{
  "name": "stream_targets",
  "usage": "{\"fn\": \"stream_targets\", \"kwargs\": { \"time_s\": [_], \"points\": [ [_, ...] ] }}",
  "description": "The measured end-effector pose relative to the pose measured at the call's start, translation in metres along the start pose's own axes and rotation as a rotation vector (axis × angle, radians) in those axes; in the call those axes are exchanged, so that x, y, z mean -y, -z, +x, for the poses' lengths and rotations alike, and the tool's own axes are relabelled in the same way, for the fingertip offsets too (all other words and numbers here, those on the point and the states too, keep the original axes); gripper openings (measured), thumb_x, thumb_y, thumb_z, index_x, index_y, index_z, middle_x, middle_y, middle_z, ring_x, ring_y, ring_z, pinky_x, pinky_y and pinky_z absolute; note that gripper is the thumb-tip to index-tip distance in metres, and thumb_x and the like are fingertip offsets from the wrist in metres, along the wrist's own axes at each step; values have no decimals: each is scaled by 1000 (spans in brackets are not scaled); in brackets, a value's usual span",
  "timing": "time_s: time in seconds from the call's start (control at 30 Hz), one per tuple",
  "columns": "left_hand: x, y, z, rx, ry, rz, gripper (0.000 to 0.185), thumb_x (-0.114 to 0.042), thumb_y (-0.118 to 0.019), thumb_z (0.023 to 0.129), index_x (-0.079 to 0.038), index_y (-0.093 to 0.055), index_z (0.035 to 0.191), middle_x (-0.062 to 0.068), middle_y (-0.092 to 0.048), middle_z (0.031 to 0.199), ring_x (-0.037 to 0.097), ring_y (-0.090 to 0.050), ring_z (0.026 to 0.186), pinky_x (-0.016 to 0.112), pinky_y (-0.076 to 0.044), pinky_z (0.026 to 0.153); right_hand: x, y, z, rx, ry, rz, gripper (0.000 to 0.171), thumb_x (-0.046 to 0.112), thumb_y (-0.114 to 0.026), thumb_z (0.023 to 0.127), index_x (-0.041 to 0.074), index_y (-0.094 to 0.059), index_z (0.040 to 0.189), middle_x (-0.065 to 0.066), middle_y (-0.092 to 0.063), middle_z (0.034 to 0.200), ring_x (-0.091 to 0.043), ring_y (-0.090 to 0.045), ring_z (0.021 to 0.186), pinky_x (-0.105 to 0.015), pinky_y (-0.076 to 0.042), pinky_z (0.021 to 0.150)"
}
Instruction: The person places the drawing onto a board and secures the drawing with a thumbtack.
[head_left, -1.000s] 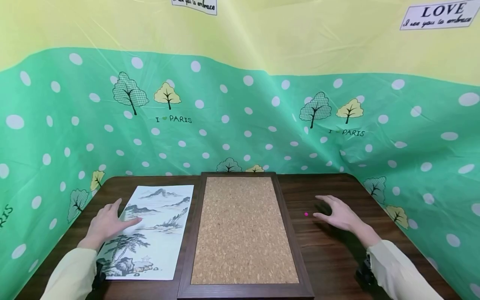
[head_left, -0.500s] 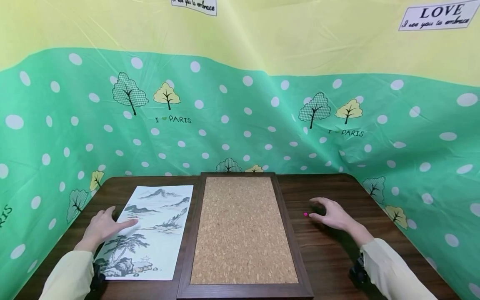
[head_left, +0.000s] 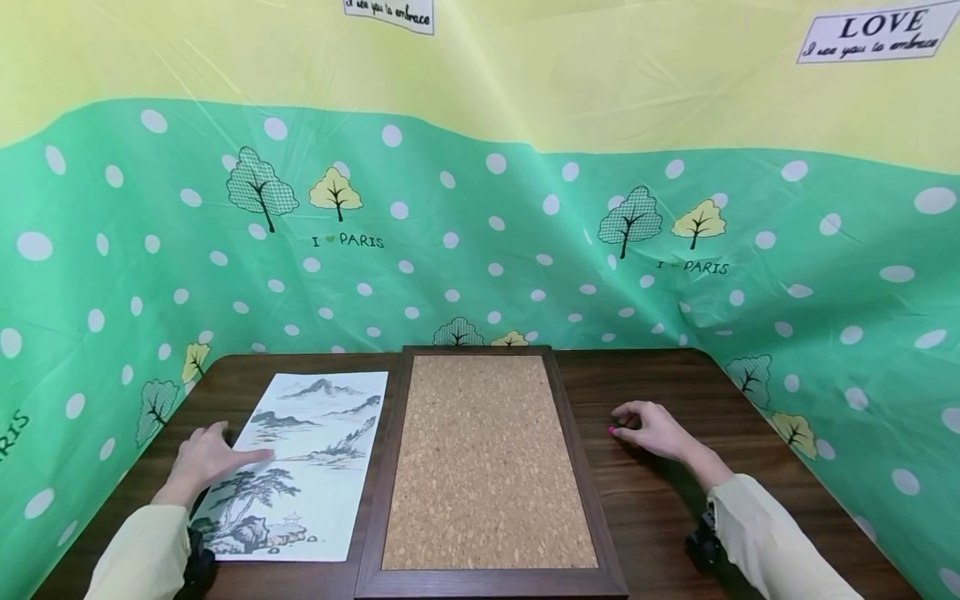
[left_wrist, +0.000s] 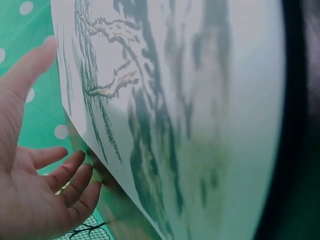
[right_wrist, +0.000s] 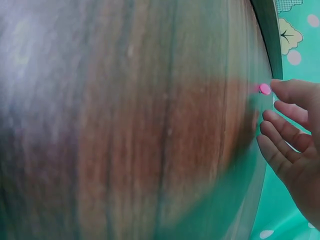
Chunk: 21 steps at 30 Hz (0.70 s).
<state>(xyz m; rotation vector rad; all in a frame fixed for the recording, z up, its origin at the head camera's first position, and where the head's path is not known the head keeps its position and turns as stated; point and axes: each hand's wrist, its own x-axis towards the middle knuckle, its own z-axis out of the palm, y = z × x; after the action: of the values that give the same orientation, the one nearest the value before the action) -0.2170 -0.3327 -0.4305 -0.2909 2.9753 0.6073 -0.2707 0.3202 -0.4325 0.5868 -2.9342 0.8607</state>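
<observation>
Both arms wore pale yellow long sleeves (head_left: 142,550) reaching the wrists — soft, loose fabric. A small black device (head_left: 701,542) sat strapped under each cuff. The hands were bare.

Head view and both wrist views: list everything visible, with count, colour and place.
Cork board: one, tan cork in dark wood frame, table centre.
Landscape print: one, white with grey-green ink, left of the board.
Pushpin: one, pink, on the table right of the board.
Table: one, dark brown.
Backdrop sheet: one, green with white dots, yellow above, behind the table.
Left hand: fingers resting on the print's left edge.
Right hand: fingertips at the pushpin.
</observation>
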Motion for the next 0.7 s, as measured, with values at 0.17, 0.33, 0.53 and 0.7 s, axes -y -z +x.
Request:
{"fn": "stream_targets", "kwargs": {
  "time_s": [0.17, 0.33, 0.53, 0.7],
  "points": [
    [2, -2, 1, 3, -7, 7, 121, -68, -68, 59, 26, -28, 123, 47, -31, 116, 61, -29, 104, 66, -30, 86, -2, -3, 2, 35, 4, -4, 22, 6, -66, 80, -6, -65, 98, -5, -64, 81, -14, -57, 71, -22, -46, 58],
    [3, -3, 1, 5, -8, 1, 118, -68, -68, 58, 25, -32, 121, 46, -34, 114, 59, -32, 103, 64, -32, 85, 0, -4, 4, 43, 4, -7, 17, 3, -66, 79, -5, -66, 93, -4, -64, 80, -13, -57, 72, -22, -46, 58],
    [2, -4, 1, -7, -11, -10, 112, -66, -69, 59, 24, -38, 118, 43, -41, 111, 55, -38, 100, 60, -36, 83, 4, -4, 4, 34, -5, -15, 12, 3, -65, 78, -3, -67, 88, -2, -63, 76, -10, -55, 68, -22, -45, 57],
    [-1, -5, 0, 10, 41, -88, 105, -61, -72, 61, 22, -38, 116, 41, -44, 110, 48, -45, 96, 55, -40, 79, 3, -6, 5, 18, 25, -22, 6, 2, -66, 77, 0, -68, 82, 0, -63, 72, -6, -54, 65, -21, -45, 57]
  ]
}}
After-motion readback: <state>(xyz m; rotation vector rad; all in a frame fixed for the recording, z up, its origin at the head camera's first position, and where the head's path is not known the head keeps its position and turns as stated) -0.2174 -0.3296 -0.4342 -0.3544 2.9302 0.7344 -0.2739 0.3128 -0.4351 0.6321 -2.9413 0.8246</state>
